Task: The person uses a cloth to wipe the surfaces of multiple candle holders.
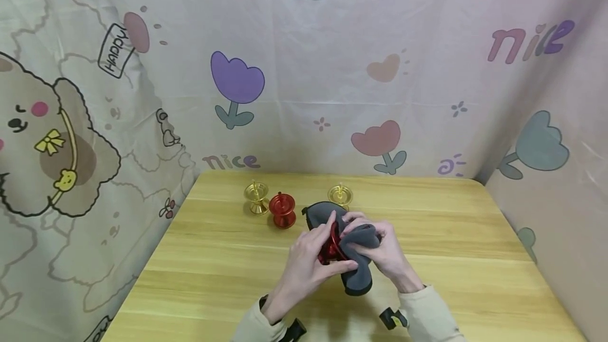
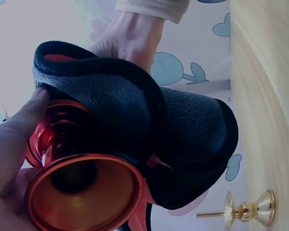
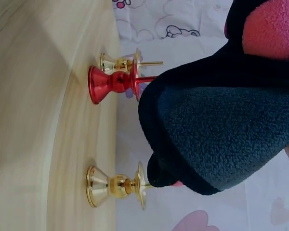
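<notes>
1. The left hand (image 1: 309, 257) grasps a red candle holder (image 1: 330, 247) above the wooden table (image 1: 214, 268), fingers curled round its stem; in the left wrist view the thumb (image 2: 24, 120) lies along the ribbed stem and the flared base (image 2: 84, 192) faces the camera.
2. The right hand (image 1: 380, 249) clutches a grey cloth (image 1: 356, 263), its fingers bunched into the fleece and pressing it over the top of the held candle holder; the cloth drapes down below both hands, and a pink underside (image 3: 272, 31) shows in the right wrist view.
3. Both hands meet near the middle of the table, held up off its surface.
4. Behind them three more holders stand upright on the table; a gold candle holder on the left (image 1: 256, 198), a second red candle holder (image 1: 282, 211) just beside it, and another gold candle holder (image 1: 340, 194) partly hidden behind the cloth.
5. A printed curtain (image 1: 237, 83) with tulips and a cartoon dog encloses the table.
</notes>
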The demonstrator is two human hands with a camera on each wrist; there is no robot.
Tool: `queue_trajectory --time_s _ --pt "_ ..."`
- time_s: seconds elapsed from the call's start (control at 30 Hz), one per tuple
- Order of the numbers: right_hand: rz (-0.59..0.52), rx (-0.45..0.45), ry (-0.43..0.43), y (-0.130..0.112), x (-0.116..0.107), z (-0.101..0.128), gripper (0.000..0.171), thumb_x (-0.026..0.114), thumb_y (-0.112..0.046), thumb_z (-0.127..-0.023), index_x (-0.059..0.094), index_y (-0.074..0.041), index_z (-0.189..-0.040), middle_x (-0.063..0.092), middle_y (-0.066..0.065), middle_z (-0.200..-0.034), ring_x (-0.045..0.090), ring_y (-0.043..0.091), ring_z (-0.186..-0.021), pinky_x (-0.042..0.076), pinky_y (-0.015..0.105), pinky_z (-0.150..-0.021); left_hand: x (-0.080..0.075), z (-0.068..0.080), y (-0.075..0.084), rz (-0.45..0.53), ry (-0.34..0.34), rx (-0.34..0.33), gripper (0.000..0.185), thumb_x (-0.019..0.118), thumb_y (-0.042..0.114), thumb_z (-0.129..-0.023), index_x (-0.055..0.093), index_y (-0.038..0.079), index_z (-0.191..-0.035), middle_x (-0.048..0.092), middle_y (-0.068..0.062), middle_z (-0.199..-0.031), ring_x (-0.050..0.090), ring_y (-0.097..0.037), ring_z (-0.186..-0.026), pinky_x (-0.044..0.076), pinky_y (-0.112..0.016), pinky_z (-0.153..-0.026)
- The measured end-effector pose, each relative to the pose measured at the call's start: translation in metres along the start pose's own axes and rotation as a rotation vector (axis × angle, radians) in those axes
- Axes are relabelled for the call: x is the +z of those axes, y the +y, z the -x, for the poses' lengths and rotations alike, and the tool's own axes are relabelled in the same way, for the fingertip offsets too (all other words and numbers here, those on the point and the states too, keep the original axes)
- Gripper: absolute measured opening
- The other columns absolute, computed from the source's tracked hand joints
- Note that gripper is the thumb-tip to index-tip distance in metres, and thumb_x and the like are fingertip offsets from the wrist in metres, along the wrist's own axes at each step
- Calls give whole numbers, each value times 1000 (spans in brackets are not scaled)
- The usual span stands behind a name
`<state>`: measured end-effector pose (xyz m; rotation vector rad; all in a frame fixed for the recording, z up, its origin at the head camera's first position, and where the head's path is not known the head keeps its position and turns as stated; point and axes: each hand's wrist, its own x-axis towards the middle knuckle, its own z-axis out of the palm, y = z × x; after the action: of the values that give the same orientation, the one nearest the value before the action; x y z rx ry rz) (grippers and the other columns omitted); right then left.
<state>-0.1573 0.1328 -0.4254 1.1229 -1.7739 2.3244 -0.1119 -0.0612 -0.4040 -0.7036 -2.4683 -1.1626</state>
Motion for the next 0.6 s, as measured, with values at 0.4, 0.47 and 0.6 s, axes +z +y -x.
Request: queue_trajectory --time_s 0.4,0.47,0.6 --pt "-83 -48 57 4 -1 2 34 63 12 -90 75 -10 -111 76 -5 -108 61 12 -120 42 25 -112 1 -2 -3 51 -28 -56 89 84 38 -80 43 7 -153 67 -9 -135 67 -19 -111 50 -39 -92" --pt "-9 -50 32 6 -2 2 34 66 14 -87 75 -5 -114 77 -7 -110 60 11 -122 43 23 -111 0 -2 -5 100 -41 -87 88 82 42 -81 43 8 -153 64 -8 -140 66 -21 -116 50 -40 -94" --pt "105 -25 1 8 -2 3 34 70 14 -84 72 5 -117 76 -10 -112 58 7 -125 44 19 -109 -1 -1 -7 146 -57 -123 88 79 48 -83 43 10 -153 60 -6 -144 62 -27 -124 50 -48 -99"
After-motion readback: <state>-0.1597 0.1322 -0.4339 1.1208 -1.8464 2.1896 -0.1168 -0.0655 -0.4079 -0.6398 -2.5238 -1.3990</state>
